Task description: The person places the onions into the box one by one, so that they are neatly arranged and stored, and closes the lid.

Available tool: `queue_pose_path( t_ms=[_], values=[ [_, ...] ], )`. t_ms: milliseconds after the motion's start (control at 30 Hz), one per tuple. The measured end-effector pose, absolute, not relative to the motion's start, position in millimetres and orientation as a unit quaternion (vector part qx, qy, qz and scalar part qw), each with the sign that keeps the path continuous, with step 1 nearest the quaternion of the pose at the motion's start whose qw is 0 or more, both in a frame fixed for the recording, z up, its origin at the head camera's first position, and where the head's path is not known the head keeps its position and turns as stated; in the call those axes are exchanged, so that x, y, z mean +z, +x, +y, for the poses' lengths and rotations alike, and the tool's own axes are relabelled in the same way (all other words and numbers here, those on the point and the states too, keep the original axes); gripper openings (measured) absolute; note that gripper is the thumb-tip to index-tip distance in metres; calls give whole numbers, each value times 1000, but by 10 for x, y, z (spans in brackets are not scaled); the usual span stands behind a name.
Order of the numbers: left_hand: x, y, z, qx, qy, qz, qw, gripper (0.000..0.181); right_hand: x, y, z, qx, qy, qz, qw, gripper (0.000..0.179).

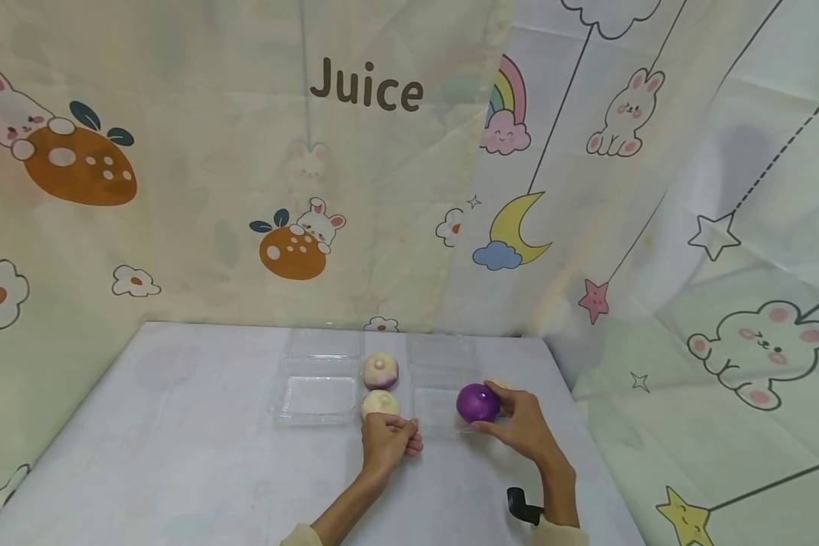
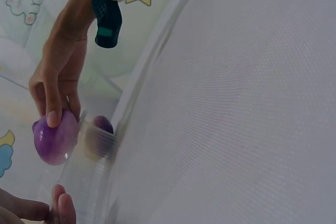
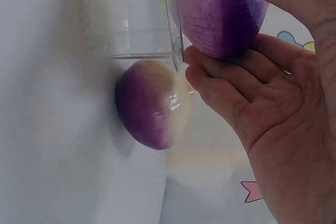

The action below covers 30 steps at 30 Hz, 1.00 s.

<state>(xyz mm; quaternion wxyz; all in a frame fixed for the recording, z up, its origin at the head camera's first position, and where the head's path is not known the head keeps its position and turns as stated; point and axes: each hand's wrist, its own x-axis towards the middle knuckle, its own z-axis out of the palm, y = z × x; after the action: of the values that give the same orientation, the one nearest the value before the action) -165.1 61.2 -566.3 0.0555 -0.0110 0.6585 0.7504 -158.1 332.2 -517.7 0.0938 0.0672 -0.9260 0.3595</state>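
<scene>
My right hand (image 1: 519, 425) grips a purple-and-white turnip (image 1: 476, 403) between thumb and fingers, over the right-hand clear plastic container (image 1: 437, 406). In the right wrist view its purple skin (image 3: 223, 17) shows beside the container's clear wall (image 3: 173, 19). My left hand (image 1: 389, 444) pinches the near-left corner of that container with thumb and fingertips. Just behind the left hand lies a pale turnip (image 1: 381, 403), partly covered by it. Another turnip (image 3: 152, 103) rests on the table beside the container, mostly hidden behind my right hand in the head view.
A second open clear container (image 1: 319, 398) lies to the left, its lid (image 1: 324, 345) folded back. Between the containers sits a turnip (image 1: 380, 370) with a purple underside. The white table (image 1: 198, 455) meets printed cloth walls (image 1: 211, 189) at the back and right.
</scene>
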Motion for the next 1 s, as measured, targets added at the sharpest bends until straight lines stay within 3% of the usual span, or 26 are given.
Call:
queue_pose_path(
  t_ms=[1000],
  values=[
    [-5663,-1667,607,748,-12,661,59,16,-5267,-1763,3098,353,103,-926,84,80]
  ],
)
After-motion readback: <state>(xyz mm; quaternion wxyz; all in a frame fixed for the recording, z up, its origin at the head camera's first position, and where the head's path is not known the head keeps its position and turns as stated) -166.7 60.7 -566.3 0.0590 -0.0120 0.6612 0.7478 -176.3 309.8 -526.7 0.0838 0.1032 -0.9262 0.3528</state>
